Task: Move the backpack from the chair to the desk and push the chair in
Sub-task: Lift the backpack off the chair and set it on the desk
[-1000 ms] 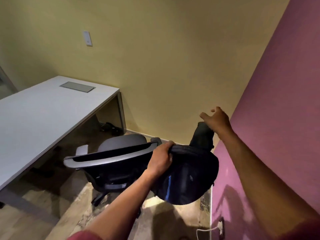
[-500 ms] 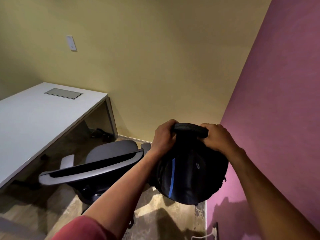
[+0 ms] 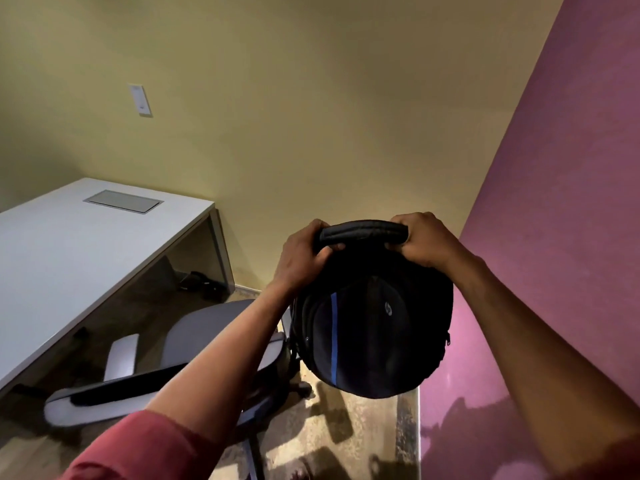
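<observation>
Above chair [image 3: 194,344], backpack [image 3: 372,327] in left hand [image 3: 299,259], right hand [image 3: 424,242] grips, desk [image 3: 69,251] edge seemingly clear

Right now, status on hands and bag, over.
Left hand and right hand both gripping the bag by its handle. Bag off the chair, in the air. Desk to the left, nothing between.

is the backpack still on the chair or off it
Off it: both hands, left and right, hold the backpack by its top handle, beside the chair.
</observation>
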The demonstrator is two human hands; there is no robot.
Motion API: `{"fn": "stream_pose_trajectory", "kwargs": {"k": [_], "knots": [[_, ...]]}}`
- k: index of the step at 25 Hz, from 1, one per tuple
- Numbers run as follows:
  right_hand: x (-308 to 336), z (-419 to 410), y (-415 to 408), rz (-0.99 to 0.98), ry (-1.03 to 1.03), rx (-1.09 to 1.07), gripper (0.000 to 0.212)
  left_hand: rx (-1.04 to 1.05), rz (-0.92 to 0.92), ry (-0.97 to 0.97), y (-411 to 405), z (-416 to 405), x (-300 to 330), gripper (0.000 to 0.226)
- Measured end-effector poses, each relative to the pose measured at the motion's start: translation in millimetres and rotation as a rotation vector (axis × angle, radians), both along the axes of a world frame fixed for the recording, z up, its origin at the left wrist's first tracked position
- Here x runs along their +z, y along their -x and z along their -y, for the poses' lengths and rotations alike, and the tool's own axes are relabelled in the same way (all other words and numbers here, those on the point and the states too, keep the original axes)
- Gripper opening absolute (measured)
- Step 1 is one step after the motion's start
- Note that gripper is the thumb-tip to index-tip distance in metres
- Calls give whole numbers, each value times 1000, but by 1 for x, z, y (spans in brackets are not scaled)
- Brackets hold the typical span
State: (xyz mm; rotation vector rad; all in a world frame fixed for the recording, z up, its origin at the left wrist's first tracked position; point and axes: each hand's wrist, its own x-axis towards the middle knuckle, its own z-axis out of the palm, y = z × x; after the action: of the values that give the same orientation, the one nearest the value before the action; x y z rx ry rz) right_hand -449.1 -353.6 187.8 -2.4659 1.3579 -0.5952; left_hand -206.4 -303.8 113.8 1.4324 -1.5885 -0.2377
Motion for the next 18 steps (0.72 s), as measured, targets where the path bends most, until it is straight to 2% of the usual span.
{"fn": "stream_pose_trajectory", "kwargs": {"k": [6,8,11,18], "knots": [[-10,77,-21,-43,-41,76,31,-101,-13,33,-33,75,-12,25],[-14,107,-28,-39,-56,91,29,-125,4,34,-43,104,-13,28],[-19,148,-42,-20,-71,105,23,-117,30,34,-60,141,-14,31],[-25,229,-79,-25,-108,160,28,-72,0,-6,-92,202,-16,27]]}}
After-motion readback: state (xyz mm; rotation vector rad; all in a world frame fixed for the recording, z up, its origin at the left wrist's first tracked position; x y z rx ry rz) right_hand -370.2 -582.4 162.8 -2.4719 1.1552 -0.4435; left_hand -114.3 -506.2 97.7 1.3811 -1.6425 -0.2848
